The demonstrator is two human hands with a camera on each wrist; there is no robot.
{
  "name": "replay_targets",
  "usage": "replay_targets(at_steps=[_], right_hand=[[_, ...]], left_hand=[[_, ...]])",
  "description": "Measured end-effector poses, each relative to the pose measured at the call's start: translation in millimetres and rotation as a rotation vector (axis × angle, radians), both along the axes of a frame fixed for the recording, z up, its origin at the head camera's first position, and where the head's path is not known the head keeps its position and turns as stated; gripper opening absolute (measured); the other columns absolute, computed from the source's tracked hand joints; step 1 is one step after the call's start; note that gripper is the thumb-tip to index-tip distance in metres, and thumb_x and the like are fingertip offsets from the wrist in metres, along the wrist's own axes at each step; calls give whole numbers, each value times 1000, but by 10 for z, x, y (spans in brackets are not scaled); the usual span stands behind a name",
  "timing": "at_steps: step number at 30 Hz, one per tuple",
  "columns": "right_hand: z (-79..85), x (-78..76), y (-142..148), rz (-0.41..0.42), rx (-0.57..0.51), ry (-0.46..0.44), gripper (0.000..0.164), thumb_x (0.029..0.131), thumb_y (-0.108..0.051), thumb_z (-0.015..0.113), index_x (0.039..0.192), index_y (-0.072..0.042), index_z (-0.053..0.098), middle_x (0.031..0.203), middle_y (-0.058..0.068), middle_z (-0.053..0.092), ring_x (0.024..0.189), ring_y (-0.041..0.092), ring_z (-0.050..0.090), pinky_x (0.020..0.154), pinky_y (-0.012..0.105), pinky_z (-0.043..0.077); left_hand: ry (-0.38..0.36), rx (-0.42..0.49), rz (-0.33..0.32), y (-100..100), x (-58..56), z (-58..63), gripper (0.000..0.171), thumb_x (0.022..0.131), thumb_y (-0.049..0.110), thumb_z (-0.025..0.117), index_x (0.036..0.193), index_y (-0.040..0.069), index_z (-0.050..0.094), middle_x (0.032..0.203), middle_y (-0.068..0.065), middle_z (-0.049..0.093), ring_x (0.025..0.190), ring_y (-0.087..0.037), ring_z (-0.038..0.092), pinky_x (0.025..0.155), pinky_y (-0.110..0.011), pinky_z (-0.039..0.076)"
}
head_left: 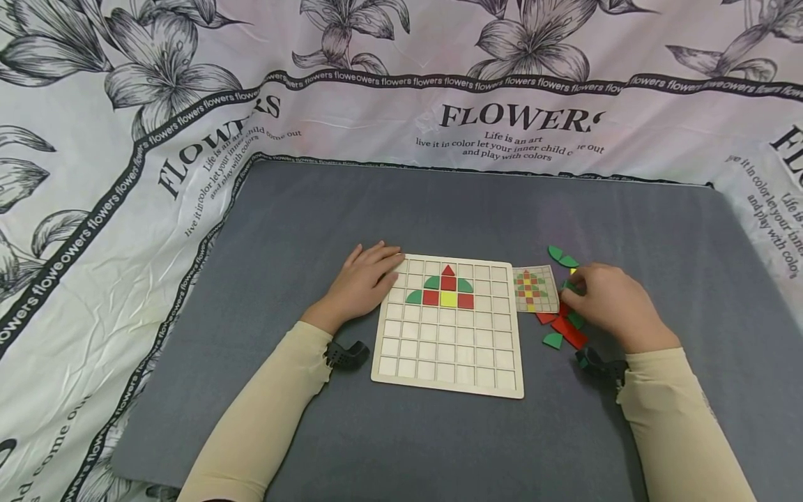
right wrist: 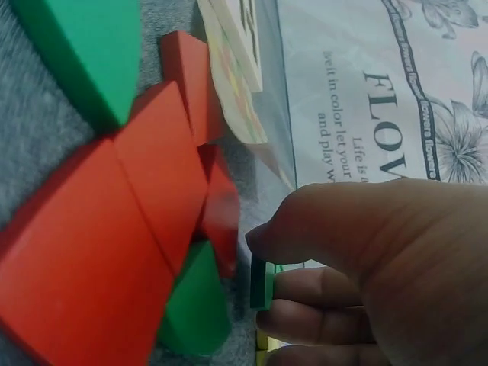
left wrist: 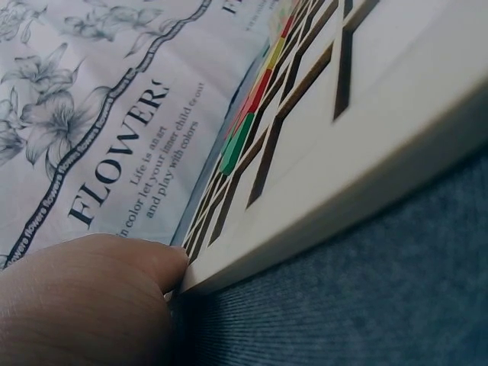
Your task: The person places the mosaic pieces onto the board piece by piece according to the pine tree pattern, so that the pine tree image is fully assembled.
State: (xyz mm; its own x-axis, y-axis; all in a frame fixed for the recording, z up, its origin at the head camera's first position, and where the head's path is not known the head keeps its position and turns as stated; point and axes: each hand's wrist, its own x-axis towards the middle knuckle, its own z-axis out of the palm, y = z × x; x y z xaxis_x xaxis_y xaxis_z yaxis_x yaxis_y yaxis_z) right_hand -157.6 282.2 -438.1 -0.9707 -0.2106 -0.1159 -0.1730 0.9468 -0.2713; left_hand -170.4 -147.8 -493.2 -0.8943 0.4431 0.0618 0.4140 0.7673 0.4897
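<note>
A wooden grid board (head_left: pixel 439 346) lies on the table, with red, green and yellow pieces set in its upper rows: a red triangle (head_left: pixel 448 270), a yellow square (head_left: pixel 448 299), red squares and green quarter rounds. My left hand (head_left: pixel 365 280) rests along the board's upper left edge, fingers extended. To the right, my right hand (head_left: pixel 617 303) is over the loose pieces. Between its thumb and fingers it pinches a small green piece (right wrist: pixel 261 284), seen edge-on, so its full shape is hidden. A pattern card (head_left: pixel 537 291) lies against the board's right side.
Loose red pieces (head_left: pixel 569 333) and a green quarter round (head_left: pixel 553 340) lie below the right hand, some overlapping. More green pieces (head_left: pixel 555 253) lie above it. The grey table (head_left: pixel 351 202) is bordered by a white flower-print cloth (head_left: pixel 376 118).
</note>
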Motion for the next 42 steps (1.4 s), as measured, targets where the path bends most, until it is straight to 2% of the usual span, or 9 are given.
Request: replay_targets(at_steps=[7,18,30,32,35,37,39,41,42], right_hand=[[41,5,-3,-7,-19,22,39,94,-24,69,112,9,74,106,27,71,81,31,66,67,53,57],[130,18,-85,-2,-43,34,38,96,-26,69,115,7,72,114,28,70,95,38,69,74,59,58],[226,45,-387,82,-47,57,35,97,-26,66,113,4,75,111,21,73,93,33,70,74,55,60],[228,39,-443,97,-52,59,36,97,-26,65,114,4,75,112,20,74,98,34,70,75,55,60],[225,34,-522,117,-61,65,33,97,-25,64,112,2,76,113,18,75,115,39,67,78,56,60],[219,31,-568,132,-68,74,32,96,-23,63,111,2,76,112,17,75,117,39,67,80,56,60],[212,30,-609,150,-74,87,30,95,-21,63,110,1,76,110,16,75,110,36,69,80,55,60],[200,27,-650,170,-78,104,28,93,-18,62,108,1,77,106,15,74,94,30,70,78,52,60],[192,24,-671,179,-78,111,28,93,-17,62,108,1,77,105,14,74,90,27,69,78,51,60]], left_hand=[[-4,5,3,-8,-4,3,47,114,31,47,159,19,50,166,-2,43,161,-25,24,133,-51,4],[2,8,-4,-4,-18,32,47,114,31,48,159,18,50,166,-3,43,161,-25,24,133,-51,3],[-5,-1,0,-4,-21,-13,48,114,32,47,160,19,49,166,-2,42,161,-24,23,133,-50,3],[-5,-3,2,-8,-19,-21,48,114,32,46,160,20,49,166,-1,42,161,-24,23,133,-50,3],[-8,3,4,-8,-9,-19,47,114,32,46,160,20,49,166,-1,43,161,-24,24,133,-50,3],[-10,7,6,-4,-3,-15,47,114,32,47,159,20,49,166,-2,43,161,-24,24,133,-50,3],[-9,13,6,2,1,-8,47,114,32,47,159,20,50,166,-2,43,161,-24,24,133,-50,3],[-6,14,7,5,3,-5,47,114,32,47,159,20,50,165,-2,44,161,-24,24,133,-50,3],[-5,14,6,5,3,-5,47,114,32,47,159,20,50,165,-2,44,161,-24,24,133,-50,4]])
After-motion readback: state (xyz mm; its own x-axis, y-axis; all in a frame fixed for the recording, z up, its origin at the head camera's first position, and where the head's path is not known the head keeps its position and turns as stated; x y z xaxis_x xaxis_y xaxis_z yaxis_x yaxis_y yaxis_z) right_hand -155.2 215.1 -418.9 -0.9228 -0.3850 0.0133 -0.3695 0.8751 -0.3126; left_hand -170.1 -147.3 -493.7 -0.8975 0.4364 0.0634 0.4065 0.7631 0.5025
